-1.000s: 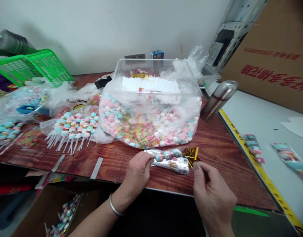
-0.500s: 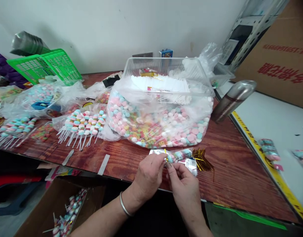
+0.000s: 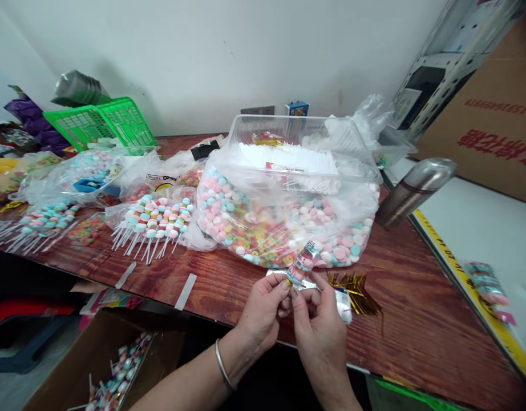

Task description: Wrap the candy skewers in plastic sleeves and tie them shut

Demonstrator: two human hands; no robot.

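Note:
A marshmallow candy skewer in a clear printed wrapper [image 3: 304, 261] stands tilted between my hands, its top leaning right. At its lower end, my left hand [image 3: 261, 313] pinches a small gold twist tie [image 3: 288, 281] between thumb and finger. My right hand [image 3: 322, 319] is closed around the base of the same wrapped skewer, thumb against the neck; the stick itself is hidden by the fingers. Just right of my hands, a bundle of gold twist ties [image 3: 357, 292] lies on the table beside a shiny silver packet [image 3: 343, 305].
Behind my hands sits a big bag of marshmallows and gummy rings [image 3: 263, 237], with a clear bin [image 3: 306, 120] of white sticks over it. Skewered marshmallows [image 3: 158, 217] lie left. A steel flask [image 3: 417, 191] stands right. Below left is a cardboard box [image 3: 70, 354] of finished skewers.
The wrapped skewer has swung from lying nearly level, pointing right, to tilting upward. My right fingers have shifted around its base. The whole view has moved slightly.

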